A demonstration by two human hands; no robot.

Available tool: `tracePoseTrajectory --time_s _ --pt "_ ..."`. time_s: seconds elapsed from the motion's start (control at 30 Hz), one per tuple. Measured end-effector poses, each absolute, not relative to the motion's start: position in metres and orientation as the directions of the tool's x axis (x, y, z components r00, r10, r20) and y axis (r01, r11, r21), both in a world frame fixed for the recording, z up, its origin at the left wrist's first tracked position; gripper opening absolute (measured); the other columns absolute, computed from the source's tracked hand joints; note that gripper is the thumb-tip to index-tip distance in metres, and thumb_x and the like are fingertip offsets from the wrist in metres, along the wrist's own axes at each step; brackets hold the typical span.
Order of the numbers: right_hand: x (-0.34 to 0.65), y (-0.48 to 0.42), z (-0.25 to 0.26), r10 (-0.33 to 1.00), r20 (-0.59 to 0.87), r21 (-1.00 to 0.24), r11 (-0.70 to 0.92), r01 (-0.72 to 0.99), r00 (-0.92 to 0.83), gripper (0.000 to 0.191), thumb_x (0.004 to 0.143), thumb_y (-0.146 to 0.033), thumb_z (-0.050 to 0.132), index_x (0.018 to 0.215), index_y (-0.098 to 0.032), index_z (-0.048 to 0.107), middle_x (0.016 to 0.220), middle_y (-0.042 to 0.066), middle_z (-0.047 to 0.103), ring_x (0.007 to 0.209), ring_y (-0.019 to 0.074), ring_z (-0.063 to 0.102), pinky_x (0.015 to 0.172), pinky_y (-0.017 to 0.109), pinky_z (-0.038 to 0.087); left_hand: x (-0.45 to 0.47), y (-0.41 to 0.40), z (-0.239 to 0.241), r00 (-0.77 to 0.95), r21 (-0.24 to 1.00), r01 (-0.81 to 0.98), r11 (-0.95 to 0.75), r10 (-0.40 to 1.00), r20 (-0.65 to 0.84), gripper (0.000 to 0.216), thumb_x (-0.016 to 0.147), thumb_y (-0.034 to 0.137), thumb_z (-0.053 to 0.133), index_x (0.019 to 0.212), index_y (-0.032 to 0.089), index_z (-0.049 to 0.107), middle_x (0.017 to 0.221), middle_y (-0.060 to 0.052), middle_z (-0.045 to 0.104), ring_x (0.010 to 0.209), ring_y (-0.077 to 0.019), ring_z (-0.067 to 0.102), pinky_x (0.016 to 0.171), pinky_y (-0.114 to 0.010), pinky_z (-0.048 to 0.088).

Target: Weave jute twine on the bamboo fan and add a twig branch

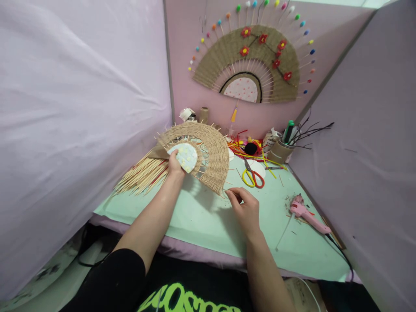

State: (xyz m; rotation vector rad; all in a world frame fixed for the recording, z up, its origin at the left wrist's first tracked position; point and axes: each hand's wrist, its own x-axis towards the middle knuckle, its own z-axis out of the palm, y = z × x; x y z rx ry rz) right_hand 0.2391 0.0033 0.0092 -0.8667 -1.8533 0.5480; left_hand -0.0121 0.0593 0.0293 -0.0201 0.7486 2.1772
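Note:
A half-round woven fan (212, 158) of tan twine on thin sticks is held up over the table, tilted down to the right. My left hand (175, 164) grips it at its pale blue, yellow-spotted centre, thumb on the front and fingers hidden behind. Near the fan's lower right corner, my right hand (243, 203) has its fingertips pinched together on what looks like a thin twine end, which runs to the fan's edge. Short stick ends poke out along the outer rim.
Bundled thin sticks (143, 175) lie at left. Scissors (252, 175) with red and yellow handles rest at the back, beside coloured pipe cleaners (242, 149). A pink glue gun (308, 214) lies at right, below a can of twigs (281, 149). A finished fan (224, 56) hangs on the wall.

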Motion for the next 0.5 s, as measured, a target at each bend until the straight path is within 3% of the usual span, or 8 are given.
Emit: tracePoseTrajectory --time_s 0.27,0.5 --pt "0.2404 0.0088 0.0049 0.678 0.658 -0.594 0.735 0.326 -0.327 0.013 0.09 -0.027 0.052 0.088 -0.021 0.063 0.078 0.004 0.062 0.073 0.0163 0.056 0.068 0.03 0.046 -0.0082 0.0573 0.0328 -0.585 0.528 -0.754 -0.391 0.766 -0.267 0.04 0.082 0.023 0.049 0.117 0.008 0.061 0.099 -0.013 0.072 0.103 -0.0246 0.065 0.095 -0.038 0.048" --pt "0.2439 0.0127 0.0035 0.584 0.777 -0.487 0.794 0.364 -0.234 0.009 0.089 -0.023 0.053 0.095 -0.021 0.06 0.082 0.005 0.063 0.078 0.0182 0.058 0.072 0.034 0.047 -0.0073 0.0553 0.0359 -0.588 0.554 -0.742 -0.378 0.763 -0.267 0.037 0.083 0.023 0.049 0.113 0.007 0.063 0.094 -0.013 0.073 0.102 -0.0257 0.065 0.093 -0.038 0.049"
